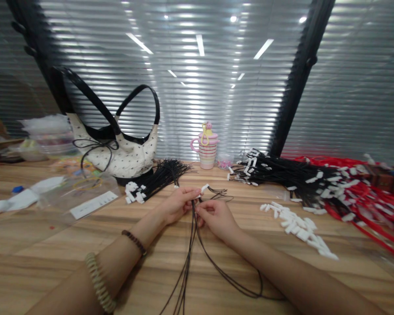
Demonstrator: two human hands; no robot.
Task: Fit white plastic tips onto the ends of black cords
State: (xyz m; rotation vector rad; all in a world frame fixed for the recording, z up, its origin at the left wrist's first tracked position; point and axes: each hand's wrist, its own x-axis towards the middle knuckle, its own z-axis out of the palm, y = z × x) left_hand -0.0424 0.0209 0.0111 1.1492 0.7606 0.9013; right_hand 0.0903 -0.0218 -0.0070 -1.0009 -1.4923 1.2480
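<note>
My left hand point(180, 204) is closed on a bundle of thin black cords point(189, 249) near the middle of the table, with a small white piece at its fingertips. Close beside it, my right hand point(216, 218) pinches part of the same cords, which loop down toward the table's front edge. Just beyond my fingers lies a white tag point(205, 188) with short black cord ends point(218, 191). To the left rests a bunch of black cords point(164, 175) with white tags point(134, 192) at one end. Loose white pieces point(297, 226) lie in a pile to the right.
A spotted white handbag point(118, 153) with black straps stands at the back left. Clear plastic bags point(82, 192) lie before it. A striped cup point(207, 151) stands at the back. Tagged black cords point(282, 175) and red cords point(367, 205) are heaped on the right.
</note>
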